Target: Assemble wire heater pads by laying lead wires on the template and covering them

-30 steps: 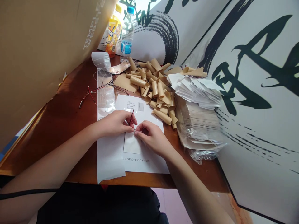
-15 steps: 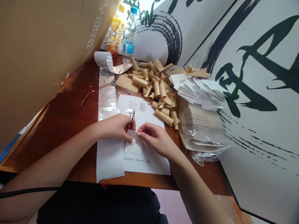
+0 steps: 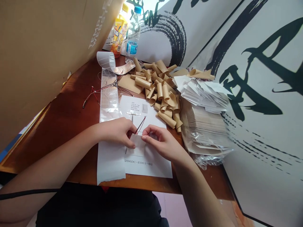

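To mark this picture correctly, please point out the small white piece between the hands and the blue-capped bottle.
Small white piece [image 3: 139,143], head view: its upward-facing surface.
Blue-capped bottle [image 3: 133,35], head view: its clear side, above the blue label.

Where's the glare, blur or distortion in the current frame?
Head view: washed-out glare at the top, by the clear bottle; head view: glints on the strip and bag; head view: left hand and right hand fairly sharp, but upper print on the sheet too small to read; head view: forearms seem stretched, probably wide-angle.
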The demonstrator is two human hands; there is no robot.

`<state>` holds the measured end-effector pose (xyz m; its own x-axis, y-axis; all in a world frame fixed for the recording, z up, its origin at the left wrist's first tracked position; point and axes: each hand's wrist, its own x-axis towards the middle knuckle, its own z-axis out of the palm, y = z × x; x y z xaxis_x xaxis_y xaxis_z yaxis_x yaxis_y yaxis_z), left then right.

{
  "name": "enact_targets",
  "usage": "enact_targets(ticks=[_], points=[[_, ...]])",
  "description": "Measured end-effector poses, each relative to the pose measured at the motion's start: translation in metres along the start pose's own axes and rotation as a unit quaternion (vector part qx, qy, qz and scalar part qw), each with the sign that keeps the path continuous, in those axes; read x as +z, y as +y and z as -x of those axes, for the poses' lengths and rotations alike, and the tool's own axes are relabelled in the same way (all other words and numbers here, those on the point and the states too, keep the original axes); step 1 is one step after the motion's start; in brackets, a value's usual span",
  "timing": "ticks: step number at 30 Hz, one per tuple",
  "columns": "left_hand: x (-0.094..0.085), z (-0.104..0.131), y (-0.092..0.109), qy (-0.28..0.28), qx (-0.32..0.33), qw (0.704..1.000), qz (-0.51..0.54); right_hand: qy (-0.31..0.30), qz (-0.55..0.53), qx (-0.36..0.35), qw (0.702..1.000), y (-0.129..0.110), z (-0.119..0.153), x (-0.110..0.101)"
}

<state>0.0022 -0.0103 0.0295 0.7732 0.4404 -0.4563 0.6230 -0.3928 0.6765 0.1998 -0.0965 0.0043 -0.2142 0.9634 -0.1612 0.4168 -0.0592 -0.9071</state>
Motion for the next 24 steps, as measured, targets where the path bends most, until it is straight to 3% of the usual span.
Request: enact_targets(ticks=[6, 11, 18, 21, 24], points=[[0.002, 0.003, 0.002, 0.004, 0.007, 1.0, 0.017, -0.003, 0.033, -0.032, 0.999, -0.006, 0.003, 0.0], [0.003, 0.006, 0.008, 0.013, 0.0, 0.999, 0.042, -0.01, -0.007, -0.043, 0.999, -0.009, 0.004, -0.001], [-0.001, 0.005, 0.009, 0.041, -0.01, 0.994, 0.096, 0.035, -0.204, 0.061, 0.976, -0.004, 0.001, 0.0], [-0.001, 0.002, 0.005, 0.045, 0.005, 0.989, 0.142, 0.033, -0.25, 0.098, 0.963, -0.001, -0.001, 0.003], [-0.001, 0.0, 0.002, 0.034, 0.02, 0.981, 0.189, 0.068, -0.284, 0.116, 0.95, 0.002, -0.003, 0.004]])
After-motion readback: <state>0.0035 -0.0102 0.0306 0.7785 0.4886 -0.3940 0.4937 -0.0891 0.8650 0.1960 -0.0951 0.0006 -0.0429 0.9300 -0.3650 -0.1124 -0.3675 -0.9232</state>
